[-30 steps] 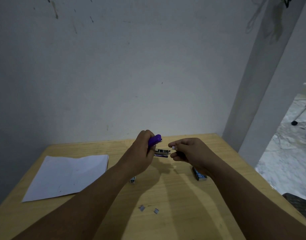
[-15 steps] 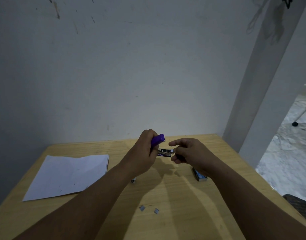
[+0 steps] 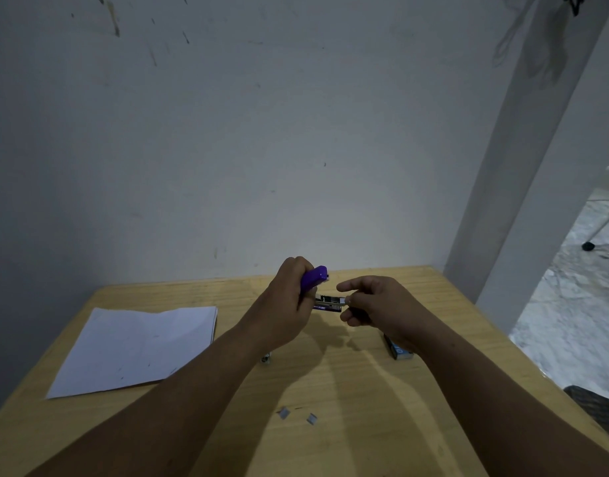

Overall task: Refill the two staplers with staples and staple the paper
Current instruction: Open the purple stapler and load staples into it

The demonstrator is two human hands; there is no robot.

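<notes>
My left hand [image 3: 289,306] has its grip curled tight round the purple stapler [image 3: 315,277], held up above the desk [image 3: 347,390] with the plastic top swung up and the metal staple channel [image 3: 328,302] lying bare beneath it. My right hand [image 3: 378,304] meets the channel's open end: thumb and a bent finger pinch something small and pale there, which looks like a strip of staples [image 3: 346,300], though it is too small for me to be sure. The index finger sticks out straight above, and the other fingers are loosely curled.

Below my right wrist a small dark box with a blue end [image 3: 397,349] lies flat on the desk. Under my left wrist a small metal piece [image 3: 266,358] pokes out; I cannot tell what it is. Two short grey clumps of staples [image 3: 297,415] lie near the front edge, just beside each other. To the left, well apart from my hands, a thin stack of white paper [image 3: 137,349] lies flat, slightly creased. The desk is pale wood with a visible grain, set against a scuffed white wall [image 3: 261,132].
</notes>
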